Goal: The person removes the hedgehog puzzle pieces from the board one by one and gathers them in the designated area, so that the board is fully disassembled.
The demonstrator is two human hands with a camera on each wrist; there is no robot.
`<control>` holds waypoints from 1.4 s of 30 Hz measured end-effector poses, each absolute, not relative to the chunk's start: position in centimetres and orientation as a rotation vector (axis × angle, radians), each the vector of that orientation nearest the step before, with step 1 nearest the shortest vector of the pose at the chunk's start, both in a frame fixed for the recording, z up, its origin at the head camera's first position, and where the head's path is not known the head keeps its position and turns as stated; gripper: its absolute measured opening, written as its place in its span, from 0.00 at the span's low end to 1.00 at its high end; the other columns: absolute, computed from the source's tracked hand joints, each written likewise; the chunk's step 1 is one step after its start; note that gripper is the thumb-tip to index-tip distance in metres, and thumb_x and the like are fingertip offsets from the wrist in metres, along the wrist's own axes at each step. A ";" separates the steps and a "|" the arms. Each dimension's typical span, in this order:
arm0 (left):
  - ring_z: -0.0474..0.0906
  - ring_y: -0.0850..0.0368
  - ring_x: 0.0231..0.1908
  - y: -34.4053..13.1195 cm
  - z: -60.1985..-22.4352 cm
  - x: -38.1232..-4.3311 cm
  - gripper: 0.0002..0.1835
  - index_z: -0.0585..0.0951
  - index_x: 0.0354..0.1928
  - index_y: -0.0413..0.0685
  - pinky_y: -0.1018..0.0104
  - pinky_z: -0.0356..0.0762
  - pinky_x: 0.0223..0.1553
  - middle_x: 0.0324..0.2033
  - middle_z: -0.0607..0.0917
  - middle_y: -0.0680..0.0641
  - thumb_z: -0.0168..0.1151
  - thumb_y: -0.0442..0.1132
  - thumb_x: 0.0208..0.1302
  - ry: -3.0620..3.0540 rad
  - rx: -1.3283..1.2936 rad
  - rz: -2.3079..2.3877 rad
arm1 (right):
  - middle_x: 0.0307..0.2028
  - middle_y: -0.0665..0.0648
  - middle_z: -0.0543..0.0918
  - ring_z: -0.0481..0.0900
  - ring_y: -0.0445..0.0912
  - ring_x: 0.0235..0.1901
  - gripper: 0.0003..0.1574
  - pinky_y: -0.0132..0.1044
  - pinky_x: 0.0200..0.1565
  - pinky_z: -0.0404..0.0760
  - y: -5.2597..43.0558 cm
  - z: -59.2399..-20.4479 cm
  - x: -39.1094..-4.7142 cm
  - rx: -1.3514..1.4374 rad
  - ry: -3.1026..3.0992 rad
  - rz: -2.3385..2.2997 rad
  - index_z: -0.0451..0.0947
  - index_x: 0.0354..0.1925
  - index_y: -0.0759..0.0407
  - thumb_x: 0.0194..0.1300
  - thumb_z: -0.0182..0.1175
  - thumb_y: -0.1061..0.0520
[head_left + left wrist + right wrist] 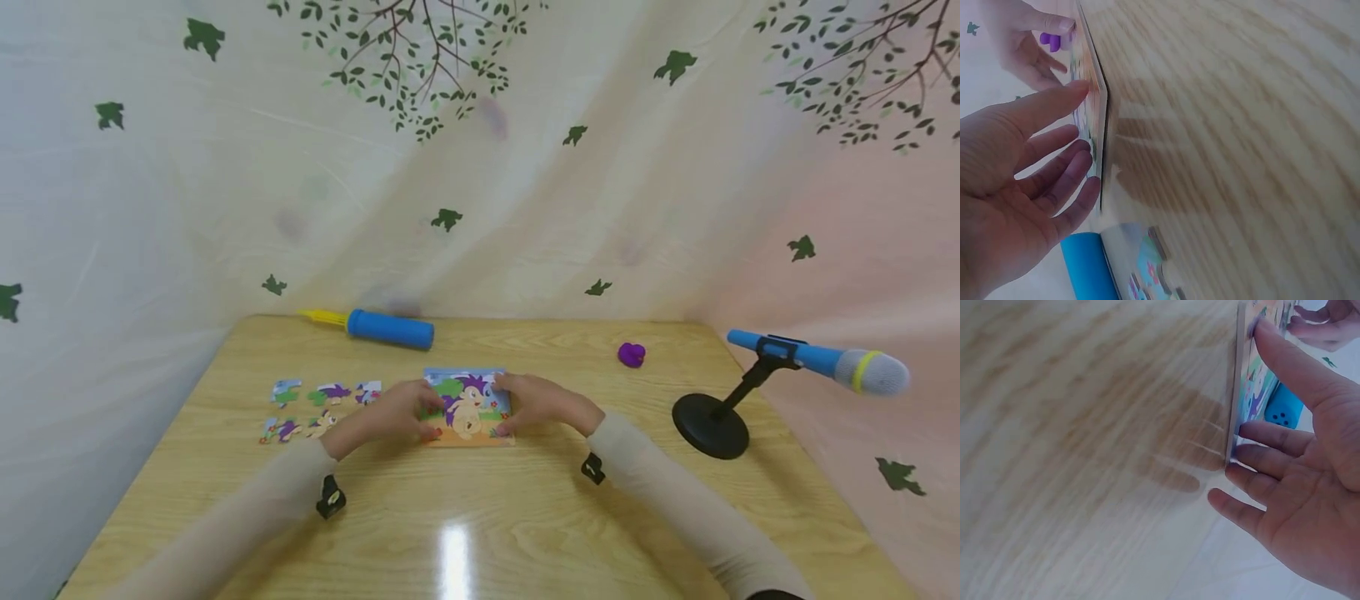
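A flat puzzle board (469, 419) lies on the wooden table, with a cartoon animal with purple spikes on it. At its left side is my left hand (401, 412); the thumb rests on the near part of the picture, the other fingers loosely bent near the left edge. My right hand (542, 402) spans the right side. In the right wrist view its thumb touches the top of the board (1254, 381), while the outstretched fingers are at the edge. Left of the left hand lie several loose jigsaw pieces (286, 392) in two rough rows, partly hidden by that arm.
A blue pump (390, 329) with a yellow nozzle lies at the back edge. Towards the back right sits a small purple toy (632, 355). A blue microphone (821, 360) on a black stand (711, 426) stands at the right. Behind the table hangs a leaf-patterned cloth (525, 208).
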State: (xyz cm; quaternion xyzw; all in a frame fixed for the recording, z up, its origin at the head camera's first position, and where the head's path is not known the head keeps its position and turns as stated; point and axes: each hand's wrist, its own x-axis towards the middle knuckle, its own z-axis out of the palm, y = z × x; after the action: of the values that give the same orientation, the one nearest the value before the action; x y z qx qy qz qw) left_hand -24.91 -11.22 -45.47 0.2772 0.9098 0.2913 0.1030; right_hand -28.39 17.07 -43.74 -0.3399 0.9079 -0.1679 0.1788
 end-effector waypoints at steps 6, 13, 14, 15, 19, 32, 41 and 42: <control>0.76 0.59 0.40 -10.6 -45.7 -25.0 0.21 0.87 0.53 0.44 0.62 0.78 0.46 0.39 0.81 0.51 0.77 0.40 0.58 2.682 0.757 0.803 | 0.74 0.67 0.66 0.59 0.63 0.76 0.34 0.60 0.74 0.61 16.8 -44.1 -27.9 -1.195 2.508 -0.496 0.76 0.67 0.58 0.66 0.70 0.52; 0.75 0.58 0.41 -10.1 -45.4 -25.5 0.22 0.87 0.53 0.45 0.60 0.78 0.47 0.39 0.83 0.52 0.78 0.40 0.55 2.659 0.702 0.812 | 0.73 0.66 0.68 0.71 0.60 0.70 0.27 0.51 0.70 0.70 15.3 -43.9 -27.7 -1.388 2.365 -0.505 0.76 0.67 0.58 0.71 0.62 0.61; 0.76 0.57 0.41 -10.0 -45.4 -25.6 0.22 0.87 0.52 0.45 0.59 0.79 0.48 0.39 0.83 0.51 0.78 0.40 0.55 2.658 0.698 0.817 | 0.73 0.66 0.68 0.77 0.59 0.65 0.27 0.48 0.68 0.72 15.2 -43.9 -27.7 -1.381 2.348 -0.511 0.77 0.67 0.57 0.71 0.62 0.62; 0.77 0.57 0.42 -9.9 -45.4 -25.7 0.21 0.87 0.52 0.45 0.59 0.79 0.49 0.40 0.83 0.51 0.79 0.40 0.55 2.655 0.688 0.820 | 0.74 0.65 0.67 0.77 0.58 0.64 0.26 0.45 0.66 0.73 15.0 -43.9 -27.8 -1.368 2.334 -0.514 0.77 0.66 0.57 0.71 0.62 0.63; 0.79 0.56 0.44 -9.7 -45.4 -25.9 0.21 0.87 0.51 0.45 0.56 0.81 0.52 0.42 0.85 0.50 0.79 0.40 0.55 2.644 0.648 0.836 | 0.74 0.64 0.65 0.80 0.54 0.60 0.27 0.39 0.61 0.74 14.7 -43.9 -27.9 -1.299 2.307 -0.530 0.77 0.66 0.56 0.70 0.63 0.63; 0.79 0.56 0.42 -9.7 -45.2 -26.0 0.20 0.87 0.49 0.43 0.56 0.81 0.53 0.41 0.87 0.49 0.80 0.40 0.53 2.650 0.644 0.801 | 0.75 0.63 0.65 0.64 0.56 0.74 0.28 0.32 0.52 0.73 14.3 -44.0 -28.0 -1.301 2.311 -0.500 0.77 0.65 0.57 0.69 0.65 0.63; 0.79 0.55 0.43 -9.5 -45.1 -25.7 0.20 0.87 0.49 0.41 0.57 0.81 0.51 0.41 0.86 0.47 0.79 0.39 0.55 2.660 0.695 0.768 | 0.74 0.64 0.65 0.75 0.56 0.66 0.28 0.32 0.50 0.72 14.3 -44.2 -28.1 -1.317 2.320 -0.483 0.76 0.65 0.58 0.68 0.65 0.62; 0.78 0.56 0.42 -9.4 -45.0 -25.6 0.18 0.87 0.47 0.41 0.57 0.81 0.50 0.40 0.86 0.48 0.79 0.38 0.54 2.659 0.698 0.769 | 0.74 0.65 0.65 0.75 0.56 0.66 0.28 0.32 0.50 0.72 14.2 -44.1 -28.1 -1.318 2.322 -0.482 0.77 0.65 0.58 0.68 0.66 0.62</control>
State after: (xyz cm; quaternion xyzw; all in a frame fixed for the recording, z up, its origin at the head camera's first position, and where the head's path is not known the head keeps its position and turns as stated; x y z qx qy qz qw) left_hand -25.64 -9.45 -45.02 0.2420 0.9219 0.2665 0.1430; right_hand -28.10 14.23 -44.13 -0.4747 0.8363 -0.1737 0.2125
